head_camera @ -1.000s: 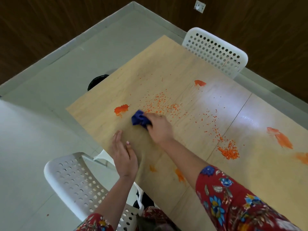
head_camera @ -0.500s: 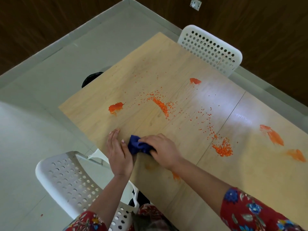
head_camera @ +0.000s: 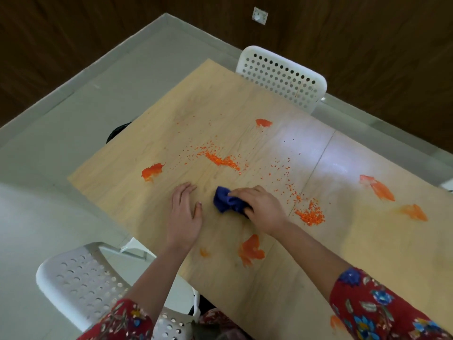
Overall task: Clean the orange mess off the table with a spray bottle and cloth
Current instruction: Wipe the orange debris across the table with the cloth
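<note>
The right hand (head_camera: 261,209) is gripping the bunched blue cloth (head_camera: 226,201) on the counter (head_camera: 367,253), and the left hand (head_camera: 185,214) is lying flat and spread just beside it. A fast wipe could be flinging the orange bits (head_camera: 221,160) onto the floor (head_camera: 36,204).

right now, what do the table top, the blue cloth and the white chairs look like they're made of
Table: pale wood or wood-look laminate, smooth, slightly glossy; grain lines and a bright glare show.
Cloth: soft matte dark-blue fabric; it bunches into folds in the grip of the right hand.
Chairs: probably moulded white plastic, satin, with rows of punched holes.
</note>
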